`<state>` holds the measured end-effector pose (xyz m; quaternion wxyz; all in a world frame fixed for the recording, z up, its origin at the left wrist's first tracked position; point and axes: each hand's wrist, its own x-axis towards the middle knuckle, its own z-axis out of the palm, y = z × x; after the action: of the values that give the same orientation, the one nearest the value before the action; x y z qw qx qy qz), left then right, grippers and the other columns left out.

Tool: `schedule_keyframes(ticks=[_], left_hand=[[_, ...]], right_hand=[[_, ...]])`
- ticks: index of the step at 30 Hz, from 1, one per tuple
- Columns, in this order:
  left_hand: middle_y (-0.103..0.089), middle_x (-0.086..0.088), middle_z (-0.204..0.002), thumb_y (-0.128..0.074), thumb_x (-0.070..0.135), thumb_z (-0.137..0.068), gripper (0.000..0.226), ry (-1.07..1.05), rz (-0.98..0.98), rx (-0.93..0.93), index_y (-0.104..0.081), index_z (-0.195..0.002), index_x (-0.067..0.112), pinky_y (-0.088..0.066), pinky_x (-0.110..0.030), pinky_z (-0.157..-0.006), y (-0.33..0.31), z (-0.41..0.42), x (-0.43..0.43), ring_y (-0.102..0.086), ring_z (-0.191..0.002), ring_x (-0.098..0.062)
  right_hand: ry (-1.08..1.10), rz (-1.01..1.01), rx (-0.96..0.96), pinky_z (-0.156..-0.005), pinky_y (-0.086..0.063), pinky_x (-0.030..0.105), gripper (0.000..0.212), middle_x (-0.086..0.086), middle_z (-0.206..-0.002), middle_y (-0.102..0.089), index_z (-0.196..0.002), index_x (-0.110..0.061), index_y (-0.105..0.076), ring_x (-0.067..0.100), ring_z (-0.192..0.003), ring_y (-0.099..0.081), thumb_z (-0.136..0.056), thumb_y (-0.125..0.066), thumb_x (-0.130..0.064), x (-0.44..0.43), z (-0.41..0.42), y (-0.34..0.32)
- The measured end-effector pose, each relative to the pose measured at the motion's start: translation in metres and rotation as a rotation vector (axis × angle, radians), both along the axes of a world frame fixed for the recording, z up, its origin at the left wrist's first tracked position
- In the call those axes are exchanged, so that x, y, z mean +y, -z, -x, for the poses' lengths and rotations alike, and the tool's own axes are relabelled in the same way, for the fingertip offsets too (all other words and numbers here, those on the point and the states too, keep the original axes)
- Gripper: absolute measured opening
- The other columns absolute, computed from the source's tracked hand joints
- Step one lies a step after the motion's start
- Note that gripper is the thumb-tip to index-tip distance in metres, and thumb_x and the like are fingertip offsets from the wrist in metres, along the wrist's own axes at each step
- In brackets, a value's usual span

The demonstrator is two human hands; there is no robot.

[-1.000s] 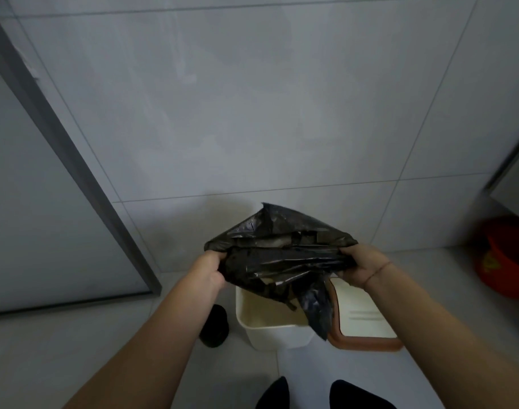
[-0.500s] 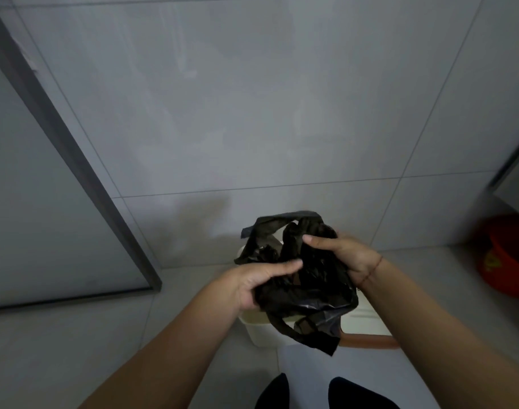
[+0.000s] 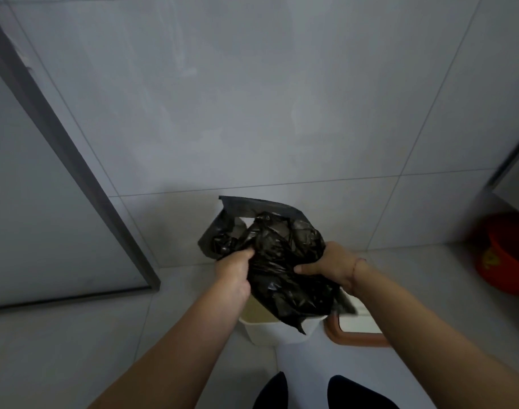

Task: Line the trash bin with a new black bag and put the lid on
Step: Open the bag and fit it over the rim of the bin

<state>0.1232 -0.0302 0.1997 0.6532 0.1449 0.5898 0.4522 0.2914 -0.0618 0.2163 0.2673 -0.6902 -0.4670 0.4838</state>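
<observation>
While the grey tiled wall (image 3: 252, 98) and pale floor (image 3: 60, 349) fill most of the room, the work sits low against the wall, where a cream trash bin (image 3: 277, 332) stands open and unlined. Beside it on the right lies what looks like its lid (image 3: 357, 335), cream with a brown rim, off the bin. Above the bin's mouth a person holds the black bag (image 3: 282, 261) bunched in the air, its upper edge partly spread. That film looks thin, light and limp, likely slippery, so it should be taken by the hem rather than the crumpled middle. Left hand (image 3: 233, 271) is closed on the bag's left side; right hand (image 3: 330, 265) is clamped on its right side, thumb pressing into the folds. Over by the right edge sits a red basin (image 3: 506, 258).
</observation>
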Motion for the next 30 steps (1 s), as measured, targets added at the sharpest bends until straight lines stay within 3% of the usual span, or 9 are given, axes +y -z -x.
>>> schedule_keyframes(ticks=[4, 9, 12, 15, 18, 21, 25, 27, 30], left_hand=[[-0.061, -0.011, -0.122, -0.059, 0.005, -0.087, 0.040, -0.172, -0.030, -0.015, -0.056, -0.127, 0.000, -0.051, -0.038, -0.069, 0.006, 0.033, 0.020, -0.062, -0.084, -0.027], [-0.066, -0.018, -0.116, -0.063, 0.007, -0.083, 0.034, -0.253, -0.104, 0.210, -0.062, -0.117, 0.003, -0.048, -0.034, -0.066, 0.009, 0.055, 0.024, -0.062, -0.086, -0.028], [-0.074, -0.010, -0.087, -0.074, 0.026, -0.076, 0.034, 0.258, 0.052, 0.020, -0.066, -0.104, 0.010, -0.051, -0.034, -0.060, 0.002, 0.032, 0.005, -0.065, -0.076, -0.024], [-0.077, -0.007, -0.075, -0.073, 0.019, -0.076, 0.019, 0.521, 0.103, -0.024, -0.069, -0.092, 0.010, -0.052, -0.031, -0.061, 0.007, 0.009, -0.004, -0.071, -0.074, -0.022], [-0.073, -0.017, -0.095, -0.070, 0.014, -0.080, 0.027, 0.397, 0.114, -0.026, -0.069, -0.104, 0.003, -0.054, -0.037, -0.074, 0.015, -0.007, -0.001, -0.069, -0.085, -0.029], [-0.070, -0.019, -0.109, -0.074, 0.018, -0.074, 0.040, 0.149, 0.109, 0.066, -0.068, -0.110, 0.002, -0.055, -0.044, -0.088, 0.023, -0.006, 0.004, -0.067, -0.099, -0.034], [-0.064, -0.017, -0.080, -0.060, 0.003, -0.080, 0.017, -0.124, 0.186, 0.084, -0.064, -0.096, 0.000, -0.055, -0.037, -0.049, 0.033, 0.022, 0.018, -0.062, -0.065, -0.032], [-0.060, -0.017, -0.079, -0.053, 0.000, -0.086, 0.023, -0.177, 0.208, 0.062, -0.061, -0.108, -0.001, -0.056, -0.045, -0.063, 0.038, 0.037, 0.028, -0.059, -0.067, -0.031], [-0.060, -0.022, -0.121, -0.046, 0.001, -0.091, 0.036, -0.181, 0.249, 0.058, -0.055, -0.126, 0.001, -0.050, -0.054, -0.093, 0.050, 0.050, 0.037, -0.061, -0.106, -0.038]], right_hand=[[0.123, 0.044, -0.292, -0.091, -0.052, 0.042, 0.025, 0.024, -0.102, -0.068, -0.100, 0.006, -0.066, 0.036, -0.097, -0.064, -0.082, -0.060, -0.009, 0.003, -0.018, 0.004], [0.360, 0.014, -0.318, -0.079, -0.055, 0.042, 0.024, 0.024, -0.089, -0.065, -0.093, 0.004, -0.064, 0.036, -0.083, -0.062, -0.079, -0.044, 0.002, 0.002, -0.035, 0.007], [0.325, -0.001, -0.068, -0.091, -0.049, 0.045, 0.031, 0.030, -0.109, -0.064, -0.111, 0.010, -0.061, 0.041, -0.099, -0.061, -0.085, -0.044, 0.006, 0.003, -0.013, 0.005], [0.288, 0.117, 0.475, -0.087, -0.051, 0.044, 0.029, 0.024, -0.102, -0.065, -0.115, 0.005, -0.059, 0.035, -0.084, -0.062, -0.090, -0.048, -0.004, -0.001, 0.012, 0.001], [0.214, 0.113, 0.672, -0.078, -0.056, 0.038, 0.025, 0.020, -0.097, -0.070, -0.110, 0.000, -0.063, 0.029, -0.079, -0.067, -0.085, -0.059, -0.004, -0.001, 0.020, 0.004], [0.464, 0.031, 0.652, -0.075, -0.050, 0.037, 0.042, 0.019, -0.096, -0.061, -0.127, 0.009, -0.050, 0.026, -0.074, -0.057, -0.086, -0.057, 0.004, 0.005, 0.018, 0.013], [0.709, 0.055, 0.803, -0.061, -0.049, 0.032, 0.027, 0.010, -0.079, -0.061, -0.120, -0.009, -0.053, 0.019, -0.066, -0.050, -0.093, -0.049, -0.009, 0.009, 0.002, 0.022], [0.756, 0.097, 0.871, -0.041, -0.050, 0.024, 0.012, 0.007, -0.052, -0.065, -0.092, -0.010, -0.057, 0.021, -0.055, -0.058, -0.094, -0.047, -0.016, 0.009, -0.007, 0.022], [0.726, 0.032, 0.944, -0.033, -0.051, 0.023, 0.031, 0.006, -0.043, -0.066, -0.076, -0.010, -0.059, 0.019, -0.036, -0.063, -0.095, -0.041, -0.027, 0.010, -0.017, 0.023]])
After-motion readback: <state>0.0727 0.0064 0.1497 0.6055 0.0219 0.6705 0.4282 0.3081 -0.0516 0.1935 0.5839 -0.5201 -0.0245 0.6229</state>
